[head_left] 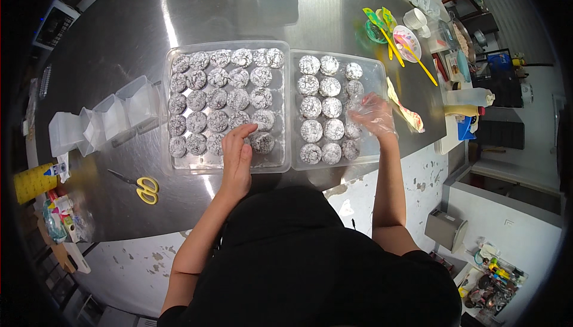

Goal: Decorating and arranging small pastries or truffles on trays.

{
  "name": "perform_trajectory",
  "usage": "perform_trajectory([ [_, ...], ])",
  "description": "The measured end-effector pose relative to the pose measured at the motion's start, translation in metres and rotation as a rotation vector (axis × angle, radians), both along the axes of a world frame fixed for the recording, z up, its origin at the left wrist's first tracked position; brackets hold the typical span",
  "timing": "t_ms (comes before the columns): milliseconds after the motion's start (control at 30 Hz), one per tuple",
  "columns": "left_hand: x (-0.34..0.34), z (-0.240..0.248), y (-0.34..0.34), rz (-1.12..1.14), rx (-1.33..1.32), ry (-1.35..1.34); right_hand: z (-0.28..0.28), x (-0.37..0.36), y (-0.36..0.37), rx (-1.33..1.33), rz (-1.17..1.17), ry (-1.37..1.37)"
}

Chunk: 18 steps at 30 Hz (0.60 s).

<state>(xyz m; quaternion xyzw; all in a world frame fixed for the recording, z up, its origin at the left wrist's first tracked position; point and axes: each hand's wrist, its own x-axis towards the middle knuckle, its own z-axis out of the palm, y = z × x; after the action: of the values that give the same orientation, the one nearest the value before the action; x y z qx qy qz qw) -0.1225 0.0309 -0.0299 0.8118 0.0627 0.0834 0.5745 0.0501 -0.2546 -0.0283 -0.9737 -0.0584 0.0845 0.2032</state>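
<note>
Two clear plastic trays lie side by side on the steel table. The left tray (227, 164) holds rows of round, white-dusted crinkle cookies (216, 99) with dark cracks. In the right tray (376, 71) are three columns of the same cookies (331, 108). My left hand (237, 163), bare, is over the near right part of the left tray, fingers extended beside a cookie (262, 142). My right hand (375, 117) wears a loose clear plastic glove and reaches over the right column, fingers apart at the cookies. The glove partly hides its fingertips and the cookies under them.
Clear containers with white liners (110, 115) stand left of the trays. Yellow-handled scissors (147, 189) lie near the front edge. Spatulas (391, 43), bowls (407, 43) and a stained piping bag (406, 109) are at the right. A yellow roll (33, 183) sits far left.
</note>
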Motion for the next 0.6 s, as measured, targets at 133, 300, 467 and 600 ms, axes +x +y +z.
perform_trajectory([
  [133, 0.0, 0.001, -0.001, -0.006, 0.0, 0.004, 0.008, -0.005, 0.014, 0.003, -0.021, -0.019],
  [300, 0.0, 0.001, -0.001, 0.0, 0.001, 0.011, 0.012, -0.002, 0.023, -0.107, -0.022, 0.037],
  [467, -0.002, 0.0, -0.001, 0.018, 0.002, 0.011, 0.018, 0.005, 0.014, -0.082, -0.079, 0.047],
  [600, -0.001, -0.001, 0.001, 0.028, -0.002, 0.01, 0.009, 0.024, -0.005, -0.066, -0.083, -0.101],
])
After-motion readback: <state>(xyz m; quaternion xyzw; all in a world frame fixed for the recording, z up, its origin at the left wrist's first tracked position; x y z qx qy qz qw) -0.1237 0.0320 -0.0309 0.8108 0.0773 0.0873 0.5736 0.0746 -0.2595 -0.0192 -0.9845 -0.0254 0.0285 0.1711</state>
